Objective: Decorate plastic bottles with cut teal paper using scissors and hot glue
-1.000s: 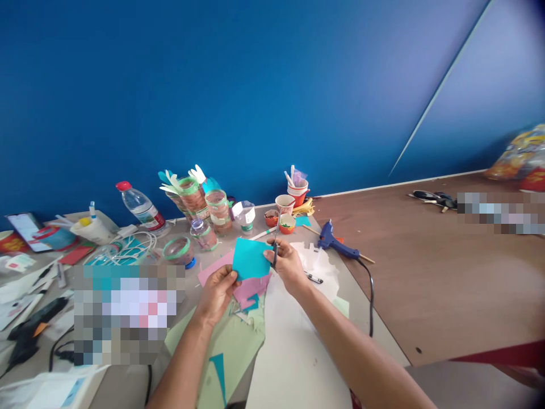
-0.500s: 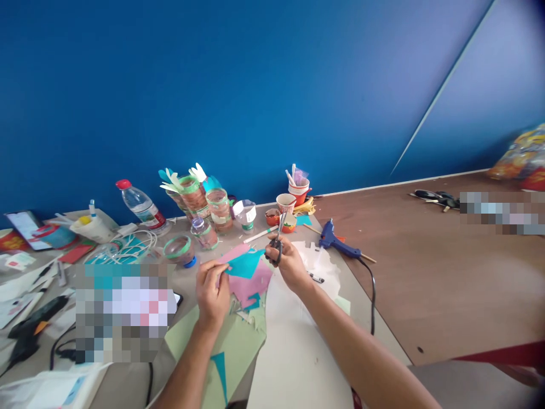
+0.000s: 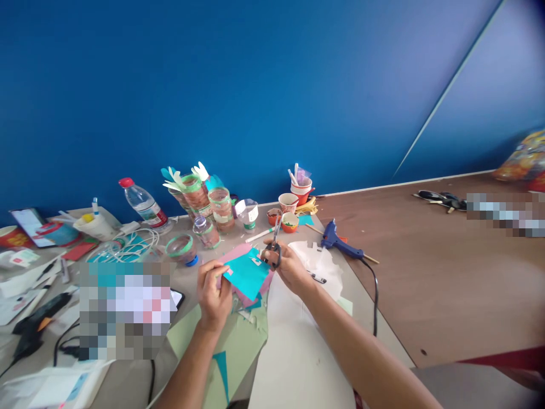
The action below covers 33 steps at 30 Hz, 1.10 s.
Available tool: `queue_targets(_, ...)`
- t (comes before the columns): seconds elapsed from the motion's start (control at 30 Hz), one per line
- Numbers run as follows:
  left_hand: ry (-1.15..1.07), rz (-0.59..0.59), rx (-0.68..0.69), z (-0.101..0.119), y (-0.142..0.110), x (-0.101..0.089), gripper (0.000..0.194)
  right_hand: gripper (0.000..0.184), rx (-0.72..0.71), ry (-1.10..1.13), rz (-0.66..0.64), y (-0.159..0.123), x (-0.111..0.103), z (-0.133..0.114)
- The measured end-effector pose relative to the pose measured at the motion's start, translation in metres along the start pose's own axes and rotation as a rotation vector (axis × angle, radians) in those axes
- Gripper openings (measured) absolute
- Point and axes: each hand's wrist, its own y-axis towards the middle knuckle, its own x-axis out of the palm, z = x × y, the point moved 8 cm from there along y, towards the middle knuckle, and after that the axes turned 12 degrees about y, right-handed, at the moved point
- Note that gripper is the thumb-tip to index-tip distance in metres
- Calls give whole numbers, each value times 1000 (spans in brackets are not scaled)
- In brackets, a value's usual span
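My left hand (image 3: 215, 292) pinches the left edge of a piece of blue paper (image 3: 249, 275), which is held above the table over pink paper (image 3: 238, 253). In my right hand (image 3: 292, 270) is a pair of scissors (image 3: 276, 244), its dark handles in my fingers and its blades pointing up and away from me. The fingers of my right hand are close to the paper's right corner; whether they touch it I cannot tell. Beneath my hands lie a green sheet (image 3: 200, 341) with a narrow blue scrap (image 3: 222, 372) and a large white sheet (image 3: 293, 352).
A blue glue gun (image 3: 340, 241) with a black cord lies to the right. Behind my hands stand decorated jars (image 3: 221, 210), a water bottle (image 3: 145, 207) and paper cups (image 3: 288, 203). At the left are tangled white cable (image 3: 140, 244) and a black glue gun (image 3: 38, 324).
The blue paper has turned and tilted, so more of its face shows. My right hand with the scissors has stayed close to its right side. The view has shifted slightly.
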Motion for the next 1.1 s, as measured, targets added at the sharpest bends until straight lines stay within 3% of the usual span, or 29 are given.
queue_targets(0.27,-33,48,-61,-4,3,-4,21,40,32,-69,40,0,-4,1)
queue_targets(0.53,-240,27,-288,-27,-5,6,12,50,139,-129,-33,-5,8,10)
queue_targets(0.67,-303,-26,-374,-30,-12,14,3,42,153,-138,-37,-7,12,13)
queue_targets(0.73,-360,-59,-481,-36,-16,21,9,40,120,-124,-26,-6,12,10)
queue_targets(0.83,-567,-135,-780,-50,-28,39,29,42,28,-98,53,-3,4,3)
queue_targets(0.93,-1018,-348,-1106,-41,-43,70,40,43,-61,-87,130,0,-5,-4)
queue_targets(1.0,-1254,-502,-1203,-23,-47,81,45,43,-98,-67,139,1,-6,-6)
queue_targets(1.1,-1363,-608,-1211,-5,-48,82,45,42,-118,-35,114,1,-3,-8)
